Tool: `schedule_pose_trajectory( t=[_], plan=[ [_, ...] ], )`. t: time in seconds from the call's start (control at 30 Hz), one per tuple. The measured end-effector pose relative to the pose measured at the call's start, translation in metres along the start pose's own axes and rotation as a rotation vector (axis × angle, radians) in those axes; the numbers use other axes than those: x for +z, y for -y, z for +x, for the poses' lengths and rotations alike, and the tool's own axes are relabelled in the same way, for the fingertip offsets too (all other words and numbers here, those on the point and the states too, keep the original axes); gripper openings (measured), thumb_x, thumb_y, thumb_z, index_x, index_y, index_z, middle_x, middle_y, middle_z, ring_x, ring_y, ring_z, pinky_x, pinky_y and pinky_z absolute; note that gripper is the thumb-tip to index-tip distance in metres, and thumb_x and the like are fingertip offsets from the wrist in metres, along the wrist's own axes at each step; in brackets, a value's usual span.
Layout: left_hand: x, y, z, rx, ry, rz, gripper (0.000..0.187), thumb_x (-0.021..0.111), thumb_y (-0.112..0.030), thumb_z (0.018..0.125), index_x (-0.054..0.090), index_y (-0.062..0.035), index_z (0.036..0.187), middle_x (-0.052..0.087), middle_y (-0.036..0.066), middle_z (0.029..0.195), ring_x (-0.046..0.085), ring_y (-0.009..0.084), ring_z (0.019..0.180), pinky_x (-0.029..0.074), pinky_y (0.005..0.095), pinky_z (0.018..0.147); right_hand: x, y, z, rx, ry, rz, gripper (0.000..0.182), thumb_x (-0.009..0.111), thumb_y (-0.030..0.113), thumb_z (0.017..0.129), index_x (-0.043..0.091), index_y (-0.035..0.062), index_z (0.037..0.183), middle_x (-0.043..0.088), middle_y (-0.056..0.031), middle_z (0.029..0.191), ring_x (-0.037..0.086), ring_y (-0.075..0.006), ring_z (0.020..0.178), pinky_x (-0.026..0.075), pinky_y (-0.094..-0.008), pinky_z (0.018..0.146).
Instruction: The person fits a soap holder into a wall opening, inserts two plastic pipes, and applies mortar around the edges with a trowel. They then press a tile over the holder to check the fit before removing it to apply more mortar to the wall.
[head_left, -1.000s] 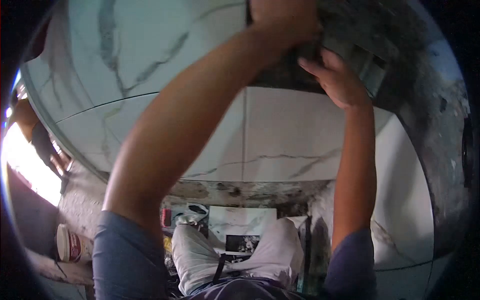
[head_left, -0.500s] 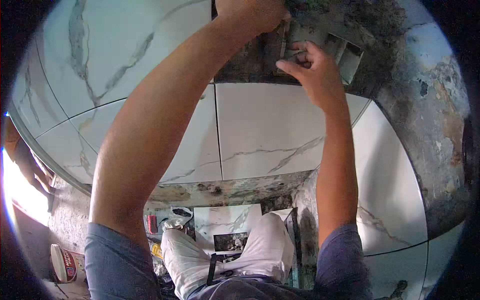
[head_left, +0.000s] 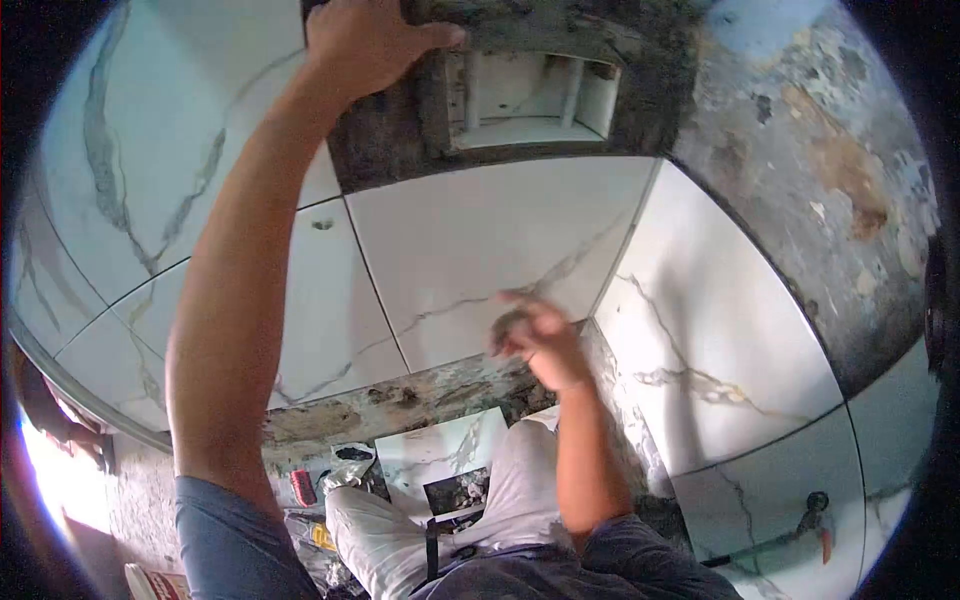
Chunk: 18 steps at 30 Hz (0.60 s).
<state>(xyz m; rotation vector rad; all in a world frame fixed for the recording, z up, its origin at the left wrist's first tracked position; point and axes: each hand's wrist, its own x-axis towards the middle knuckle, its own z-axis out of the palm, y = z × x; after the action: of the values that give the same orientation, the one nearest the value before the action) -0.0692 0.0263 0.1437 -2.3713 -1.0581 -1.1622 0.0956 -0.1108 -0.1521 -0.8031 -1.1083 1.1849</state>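
Note:
My left hand (head_left: 375,45) is up at the top of the view, thumb stretched out sideways and fingers spread against the dark, bare wall strip (head_left: 385,150), left of a recess. That recess (head_left: 535,130) is a rectangular opening with white inner faces and two pale upright bars (head_left: 573,95). Lower down, my right hand (head_left: 545,345) hovers in front of a white marbled wall tile (head_left: 480,240), its fingers curled and smeared by motion. A dark patch shows in its palm; I cannot tell whether it is a held thing.
White veined tiles (head_left: 740,330) cover the right wall below rough, stained plaster (head_left: 820,140). A small tap fitting (head_left: 815,515) sticks out at lower right. Near my knees lie a tile piece (head_left: 440,445), a red brush-like block (head_left: 303,487) and a plastic bag (head_left: 350,460). A bucket (head_left: 155,582) stands at lower left.
My right hand has dropped from the recess to in front of the tile below. My left hand has shifted left, away from the opening, which shows more fully. The view has turned slightly right.

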Motion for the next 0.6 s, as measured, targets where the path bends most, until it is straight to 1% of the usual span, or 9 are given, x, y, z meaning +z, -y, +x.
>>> schedule_pose_trajectory(
  t=[0.07,0.13,0.23,0.3,0.4,0.43,0.5,0.53,0.6],
  plan=[
    [0.019,0.030,0.008,0.423,-0.478,-0.124,0.041,0.071,-0.039,0.076,0.066,-0.0042,0.098,0.066,0.009,0.084,0.065,0.0198,0.077,0.050,0.0354,0.066,0.006,-0.071,-0.017,-0.019,-0.309,-1.362,0.065,0.067,0.049,0.078,0.053,0.0029,0.122,0.066,-0.0139,0.098,0.064,-0.0271,0.086,0.050,-0.0378,0.073],
    [-0.008,0.016,-0.032,0.147,-0.220,-0.378,0.039,0.073,-0.032,0.076,0.060,-0.0012,0.096,0.061,0.006,0.080,0.058,0.0153,0.077,0.046,0.0305,0.070,0.002,-0.110,-0.037,0.049,-0.326,-1.232,0.059,0.061,0.053,0.080,0.062,0.0021,0.108,0.067,-0.0163,0.094,0.063,-0.0343,0.086,0.049,-0.0448,0.076],
    [-0.018,0.028,-0.109,0.178,-0.301,-0.317,0.031,0.072,-0.022,0.077,0.049,-0.0019,0.079,0.046,0.002,0.073,0.042,0.0137,0.069,0.039,0.0263,0.065,-0.014,-0.140,-0.056,0.243,-0.551,-1.305,0.050,0.063,0.047,0.080,0.066,0.0015,0.102,0.066,-0.0210,0.093,0.064,-0.0339,0.086,0.050,-0.0407,0.076],
    [-0.011,0.040,-0.175,-0.020,-0.225,-0.226,0.026,0.070,-0.016,0.077,0.049,-0.0011,0.079,0.042,0.005,0.072,0.039,0.0165,0.065,0.036,0.0272,0.061,-0.031,-0.138,-0.064,0.259,-0.637,-1.322,0.047,0.063,0.046,0.081,0.068,0.0017,0.097,0.066,-0.0207,0.091,0.064,-0.0340,0.084,0.050,-0.0410,0.074],
    [0.028,0.084,-0.287,-0.196,-0.251,-0.211,0.018,0.070,-0.007,0.075,0.055,0.0024,0.071,0.050,0.009,0.072,0.045,0.0221,0.065,0.036,0.0316,0.057,-0.067,-0.135,-0.077,0.232,-0.859,-1.349,0.040,0.064,0.041,0.080,0.070,0.0014,0.079,0.066,-0.0208,0.082,0.063,-0.0341,0.079,0.049,-0.0417,0.072],
    [0.051,0.103,-0.332,-0.383,-0.358,-0.285,0.014,0.068,-0.004,0.076,0.057,0.0037,0.073,0.051,0.010,0.071,0.047,0.0238,0.066,0.037,0.0342,0.059,-0.082,-0.129,-0.085,0.265,-0.811,-1.362,0.041,0.064,0.041,0.081,0.067,0.0020,0.093,0.062,-0.0222,0.097,0.058,-0.0360,0.094,0.044,-0.0470,0.081],
    [0.061,0.152,-0.424,-0.496,-0.224,-0.139,0.011,0.066,-0.002,0.075,0.059,0.0058,0.077,0.054,0.014,0.081,0.050,0.0274,0.074,0.040,0.0391,0.067,-0.088,-0.109,-0.093,0.177,-0.801,-1.469,0.055,0.066,0.038,0.080,0.052,0.0045,0.122,0.047,-0.0260,0.124,0.043,-0.0411,0.117,0.035,-0.0519,0.095],
    [0.077,0.201,-0.504,-0.675,-0.149,-0.122,0.030,0.070,-0.007,0.074,0.062,0.0007,0.101,0.053,0.020,0.111,0.051,0.0339,0.098,0.042,0.0436,0.080,-0.080,-0.089,-0.094,0.051,-0.838,-1.561,0.068,0.067,0.035,0.079,0.041,0.0062,0.135,0.036,-0.0285,0.136,0.034,-0.0443,0.125,0.031,-0.0515,0.100],
    [0.049,0.202,-0.593,-0.811,0.213,0.378,0.063,0.072,-0.016,0.074,0.047,-0.0108,0.132,0.031,0.023,0.141,0.035,0.0407,0.124,0.034,0.0501,0.097,-0.075,-0.066,-0.085,-0.119,-0.876,-1.528,0.085,0.068,0.033,0.079,0.019,0.0098,0.145,0.021,-0.0305,0.143,0.025,-0.0480,0.129,0.026,-0.0537,0.104]
  ],
)
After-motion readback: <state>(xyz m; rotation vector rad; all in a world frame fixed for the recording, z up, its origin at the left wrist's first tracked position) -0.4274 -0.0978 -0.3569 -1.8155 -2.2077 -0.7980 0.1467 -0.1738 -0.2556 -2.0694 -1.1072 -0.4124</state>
